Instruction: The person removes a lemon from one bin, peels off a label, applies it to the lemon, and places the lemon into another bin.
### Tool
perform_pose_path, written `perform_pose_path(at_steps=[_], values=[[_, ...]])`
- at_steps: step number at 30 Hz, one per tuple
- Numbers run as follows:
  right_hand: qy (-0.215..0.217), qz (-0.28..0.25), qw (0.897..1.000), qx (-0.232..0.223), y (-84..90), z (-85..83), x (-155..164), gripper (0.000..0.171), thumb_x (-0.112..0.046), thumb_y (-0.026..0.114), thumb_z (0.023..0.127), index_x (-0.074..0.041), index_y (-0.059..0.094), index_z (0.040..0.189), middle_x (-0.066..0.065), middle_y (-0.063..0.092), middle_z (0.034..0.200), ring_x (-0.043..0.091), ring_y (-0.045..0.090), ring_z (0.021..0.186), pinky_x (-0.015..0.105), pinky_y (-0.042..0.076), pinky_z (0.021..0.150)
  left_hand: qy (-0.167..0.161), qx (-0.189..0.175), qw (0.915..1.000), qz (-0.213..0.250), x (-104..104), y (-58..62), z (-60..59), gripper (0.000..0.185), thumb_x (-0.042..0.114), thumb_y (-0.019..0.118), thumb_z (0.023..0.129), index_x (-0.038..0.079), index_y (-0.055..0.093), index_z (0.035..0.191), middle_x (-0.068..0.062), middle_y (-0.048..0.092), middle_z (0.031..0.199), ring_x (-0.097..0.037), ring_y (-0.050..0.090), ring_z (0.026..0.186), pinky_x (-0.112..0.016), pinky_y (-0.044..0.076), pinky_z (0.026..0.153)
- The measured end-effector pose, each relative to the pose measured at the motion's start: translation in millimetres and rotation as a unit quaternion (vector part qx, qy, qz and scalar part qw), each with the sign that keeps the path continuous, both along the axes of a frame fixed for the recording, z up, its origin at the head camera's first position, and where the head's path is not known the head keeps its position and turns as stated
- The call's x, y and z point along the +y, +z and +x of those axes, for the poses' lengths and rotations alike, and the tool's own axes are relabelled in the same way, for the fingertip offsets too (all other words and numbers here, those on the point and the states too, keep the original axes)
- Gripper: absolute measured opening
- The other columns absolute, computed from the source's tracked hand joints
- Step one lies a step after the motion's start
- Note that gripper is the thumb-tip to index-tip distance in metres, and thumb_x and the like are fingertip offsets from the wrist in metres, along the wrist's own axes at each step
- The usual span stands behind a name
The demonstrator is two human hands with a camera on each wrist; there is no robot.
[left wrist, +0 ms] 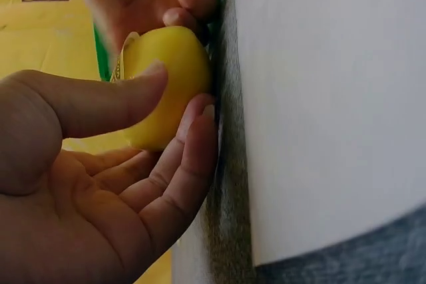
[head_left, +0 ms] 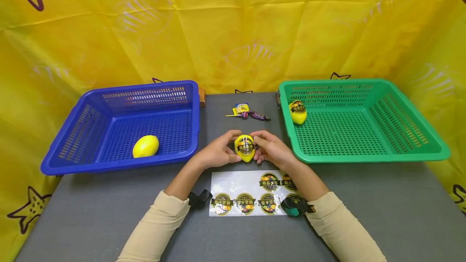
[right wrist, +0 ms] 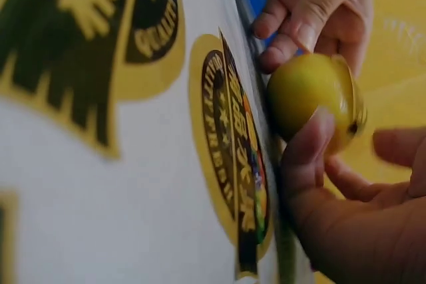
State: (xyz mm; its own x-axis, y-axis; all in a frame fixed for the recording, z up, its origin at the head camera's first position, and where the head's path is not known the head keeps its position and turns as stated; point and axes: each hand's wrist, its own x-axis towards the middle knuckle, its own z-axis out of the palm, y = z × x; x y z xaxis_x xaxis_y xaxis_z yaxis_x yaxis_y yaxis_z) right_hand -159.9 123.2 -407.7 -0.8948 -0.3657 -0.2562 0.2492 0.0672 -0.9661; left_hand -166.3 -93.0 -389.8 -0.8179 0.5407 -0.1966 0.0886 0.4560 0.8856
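Between the blue basket (head_left: 195,124) and the green basket (head_left: 364,158), as the head view shows, I hold a lemon (head_left: 240,158) low over the table (head_left: 204,237). My left hand (head_left: 220,149) takes one side and my right hand (head_left: 272,148) the other, leaving the label (head_left: 245,144) face up, presumably to keep it visible and reachable. The sheet (head_left: 236,181) lies flat just on my side of the lemon, a position that likely keeps its remaining labels within short reach. One plain lemon (head_left: 145,146) rests in the blue basket; one labelled lemon (head_left: 298,113) rests in the green. This layout appears to separate the two kinds. Sweets (head_left: 242,108) lie beyond my hands, apparently out of the working area.

At the left wrist, my left thumb bears on the lemon's side while the fingers curl beneath it: a partly closed, cradling hold, probably to stop the lemon rolling. The label's edge stands slightly off the curved skin.

At the right wrist, my right hand is half closed: the thumb bears on the lemon, the forefinger stands apart from it, and other fingers curl behind. This looser grip would leave the forefinger free to work the label's raised edge.
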Motion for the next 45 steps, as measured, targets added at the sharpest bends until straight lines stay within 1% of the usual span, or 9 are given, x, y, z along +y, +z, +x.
perform_pose_path(at_steps=[3,6,13,20,23,26,33,38,45], values=[[0.014,0.103,0.992,0.077,4.2,4.2,-2.9,0.049,-0.029,0.056,0.104,0.000,0.043,0.141,0.018,0.056,0.112,0.022,0.055,0.071,0.031,0.050,0.059,-0.006,0.032,0.9992,-0.024,2.9,1.9,2.3,0.072,-0.007,0.069,0.089,-0.001,0.033,0.151,-0.026,0.046,0.146,-0.022,0.069,0.092,-0.032,0.056,0.078],[0.035,0.193,0.968,0.157,6.7,8.2,-5.8,0.069,-0.031,0.069,0.095,-0.001,0.036,0.148,0.019,0.054,0.117,0.024,0.056,0.081,0.034,0.050,0.066,-0.021,0.066,0.9962,-0.052,4.3,4.9,4.6,0.069,-0.009,0.063,0.088,-0.001,0.034,0.151,-0.026,0.049,0.142,-0.023,0.069,0.094,-0.031,0.055,0.077],[0.025,0.292,0.926,0.239,13.7,18.4,-14.1,0.081,-0.024,0.081,0.084,-0.002,0.037,0.148,0.016,0.059,0.118,0.022,0.060,0.088,0.035,0.053,0.072,-0.044,0.147,0.9811,-0.118,7.1,25.6,16.8,0.067,-0.007,0.057,0.089,0.003,0.037,0.152,-0.018,0.054,0.140,-0.025,0.064,0.105,-0.036,0.053,0.081],[0.020,0.327,0.911,0.252,29.9,33.6,-21.7,0.067,-0.028,0.078,0.080,-0.007,0.046,0.135,0.008,0.062,0.104,0.020,0.058,0.079,0.036,0.050,0.068,0.042,0.355,0.9219,-0.149,-6.6,56.0,24.0,0.042,0.002,0.063,0.091,0.006,0.063,0.133,-0.011,0.062,0.133,-0.034,0.054,0.124,-0.049,0.042,0.104],[0.028,0.317,0.906,0.279,43.8,42.2,-22.6,0.060,-0.026,0.078,0.079,-0.009,0.050,0.129,0.004,0.060,0.097,0.019,0.057,0.077,0.035,0.049,0.066,0.084,0.396,0.8978,-0.174,-19.7,57.6,17.5,0.037,0.003,0.065,0.090,0.002,0.066,0.127,-0.015,0.064,0.129,-0.038,0.050,0.128,-0.049,0.032,0.112],[0.041,0.300,0.898,0.318,63.2,48.9,-19.5,0.055,-0.023,0.077,0.078,-0.009,0.053,0.125,0.002,0.060,0.097,0.018,0.056,0.079,0.034,0.049,0.068,0.124,0.397,0.8856,-0.207,-30.6,53.8,10.7,0.037,0.003,0.066,0.089,-0.001,0.066,0.125,-0.020,0.061,0.130,-0.041,0.045,0.133,-0.049,0.027,0.116],[0.051,0.260,0.905,0.332,116.2,41.3,19.4,0.052,-0.013,0.077,0.082,-0.004,0.055,0.127,0.008,0.060,0.111,0.023,0.060,0.089,0.036,0.055,0.076,0.170,0.353,0.8903,-0.233,-34.5,49.1,5.0,0.044,0.003,0.064,0.089,-0.001,0.061,0.133,-0.023,0.045,0.148,-0.039,0.034,0.141,-0.051,0.028,0.115],[0.018,0.322,0.905,0.278,147.7,9.1,64.1,0.056,-0.020,0.074,0.089,-0.004,0.048,0.136,0.016,0.056,0.121,0.032,0.060,0.099,0.040,0.053,0.078,0.173,0.338,0.8921,-0.245,-32.8,48.1,4.5,0.049,0.003,0.063,0.089,-0.001,0.057,0.137,-0.023,0.038,0.154,-0.038,0.029,0.145,-0.052,0.027,0.115],[0.033,0.397,0.899,0.181,143.8,-56.5,125.4,0.068,-0.026,0.065,0.096,0.007,0.031,0.145,0.030,0.044,0.132,0.043,0.052,0.110,0.051,0.045,0.085,0.164,0.326,0.8946,-0.258,-32.6,47.6,4.7,0.050,0.007,0.062,0.089,-0.001,0.055,0.138,-0.023,0.034,0.156,-0.037,0.023,0.147,-0.051,0.025,0.116]])
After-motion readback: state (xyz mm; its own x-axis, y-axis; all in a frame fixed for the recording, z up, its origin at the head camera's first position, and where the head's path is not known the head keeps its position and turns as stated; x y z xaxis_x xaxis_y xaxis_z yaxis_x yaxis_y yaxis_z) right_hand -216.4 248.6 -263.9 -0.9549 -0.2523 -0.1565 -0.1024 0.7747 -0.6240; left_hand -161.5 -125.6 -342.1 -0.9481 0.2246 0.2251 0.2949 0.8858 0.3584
